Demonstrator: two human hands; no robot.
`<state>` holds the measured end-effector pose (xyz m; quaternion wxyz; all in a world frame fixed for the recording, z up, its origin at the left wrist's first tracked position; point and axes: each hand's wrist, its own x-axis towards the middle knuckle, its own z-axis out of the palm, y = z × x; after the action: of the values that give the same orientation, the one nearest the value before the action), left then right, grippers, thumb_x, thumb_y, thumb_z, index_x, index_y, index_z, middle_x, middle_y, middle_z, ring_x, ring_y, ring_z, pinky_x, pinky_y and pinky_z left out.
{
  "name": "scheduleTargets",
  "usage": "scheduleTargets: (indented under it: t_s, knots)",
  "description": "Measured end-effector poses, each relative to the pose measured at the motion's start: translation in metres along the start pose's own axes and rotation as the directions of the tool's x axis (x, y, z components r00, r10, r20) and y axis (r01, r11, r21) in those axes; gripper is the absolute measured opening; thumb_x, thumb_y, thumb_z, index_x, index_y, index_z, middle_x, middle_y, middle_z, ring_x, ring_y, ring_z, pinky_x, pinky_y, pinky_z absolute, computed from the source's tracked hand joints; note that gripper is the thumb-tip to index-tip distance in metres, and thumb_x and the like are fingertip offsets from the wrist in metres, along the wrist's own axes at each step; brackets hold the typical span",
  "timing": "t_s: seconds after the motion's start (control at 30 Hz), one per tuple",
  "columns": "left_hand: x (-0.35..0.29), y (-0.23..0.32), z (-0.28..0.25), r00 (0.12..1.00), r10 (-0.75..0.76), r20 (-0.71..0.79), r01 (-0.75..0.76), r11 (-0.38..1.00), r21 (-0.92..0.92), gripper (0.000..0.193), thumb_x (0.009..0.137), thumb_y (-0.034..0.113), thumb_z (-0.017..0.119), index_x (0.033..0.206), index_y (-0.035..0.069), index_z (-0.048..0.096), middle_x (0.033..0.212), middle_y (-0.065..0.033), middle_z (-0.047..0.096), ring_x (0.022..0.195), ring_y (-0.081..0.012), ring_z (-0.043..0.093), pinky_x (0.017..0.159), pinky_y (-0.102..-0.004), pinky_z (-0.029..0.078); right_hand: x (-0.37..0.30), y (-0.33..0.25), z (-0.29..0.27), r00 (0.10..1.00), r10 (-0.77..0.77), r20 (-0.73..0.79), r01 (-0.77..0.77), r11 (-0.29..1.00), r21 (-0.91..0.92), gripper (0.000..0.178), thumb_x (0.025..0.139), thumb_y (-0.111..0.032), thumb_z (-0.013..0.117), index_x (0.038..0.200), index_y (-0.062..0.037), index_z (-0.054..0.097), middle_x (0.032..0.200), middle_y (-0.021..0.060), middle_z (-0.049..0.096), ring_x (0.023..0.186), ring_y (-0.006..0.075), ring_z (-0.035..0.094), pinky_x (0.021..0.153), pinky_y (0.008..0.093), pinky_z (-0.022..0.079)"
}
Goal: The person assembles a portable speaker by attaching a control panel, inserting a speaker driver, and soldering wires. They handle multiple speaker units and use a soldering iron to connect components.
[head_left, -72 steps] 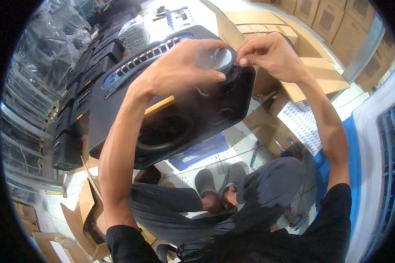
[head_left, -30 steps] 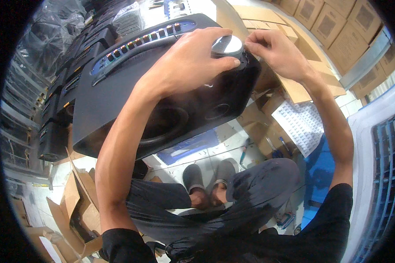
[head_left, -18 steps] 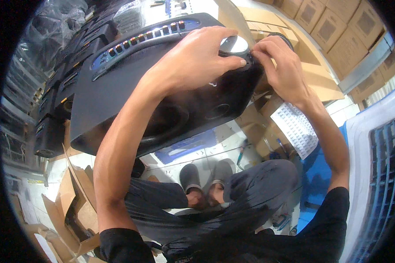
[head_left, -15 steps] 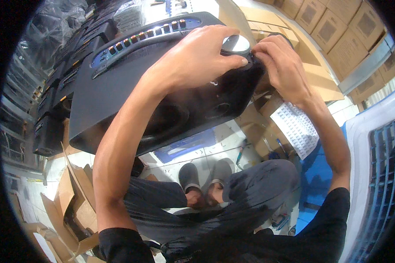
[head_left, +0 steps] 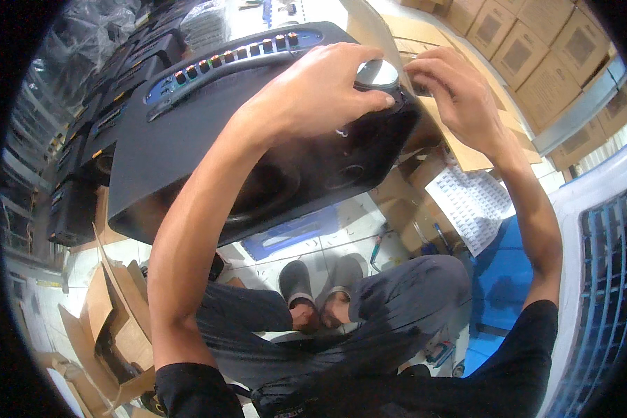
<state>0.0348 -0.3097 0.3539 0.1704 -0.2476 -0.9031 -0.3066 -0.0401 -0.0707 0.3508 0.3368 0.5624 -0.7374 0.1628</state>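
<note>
A large black speaker cabinet [head_left: 188, 150] with a row of knobs on a blue panel [head_left: 233, 54] lies tilted in front of me. At its right end my left hand [head_left: 327, 87] closes thumb and fingers around a round, dark-rimmed disc with a shiny silvery face [head_left: 377, 73]. The disc rests against the cabinet's corner; its exact kind is unclear. Just right of it, my right hand [head_left: 460, 97] hangs apart from the disc with fingers curled together. Whatever may be between those fingertips is too small to make out.
More black speakers [head_left: 83, 167] line the left. An open cardboard box [head_left: 425, 35] stands behind my right hand, with stacked cartons [head_left: 550, 63] beyond. A printed sheet [head_left: 470, 205], a blue stool [head_left: 494, 285] and a white-framed grille [head_left: 599, 279] are at right. Torn cardboard [head_left: 111, 327] lies lower left.
My right hand has moved slightly up and right, away from the disc's edge. My left hand keeps its hold on the disc.
</note>
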Motion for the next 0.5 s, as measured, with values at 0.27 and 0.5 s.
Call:
scheduleTargets:
  t_s: [0.27,0.5]
  knots:
    - [0.0,-0.001,0.002,0.999,0.03,-0.042,-0.031,0.999,-0.01,0.053,0.084,0.026,0.072,0.124,-0.008,0.061,0.108,-0.0287,0.068,0.1,-0.0375,0.068,0.094,-0.0397,0.051,0.011,0.029,-0.001,0.882,-0.463,0.092,0.472,0.865,-0.17,0.029,0.076,-0.005,0.067,0.105,-0.0043,0.069,0.106,0.0061,0.069,0.097,0.0232,0.065,0.087,0.0362,0.052]
    - [0.001,0.0,0.0,0.998,-0.046,0.035,0.048,0.997,-0.053,0.054,0.085,0.026,0.073,0.128,-0.003,0.06,0.114,-0.0249,0.068,0.106,-0.0327,0.067,0.097,-0.0378,0.049,0.033,0.035,-0.011,0.681,-0.688,0.253,0.732,0.626,-0.268,0.032,0.069,-0.014,0.067,0.099,-0.0006,0.068,0.102,0.0093,0.067,0.093,0.0231,0.065,0.088,0.0344,0.053]
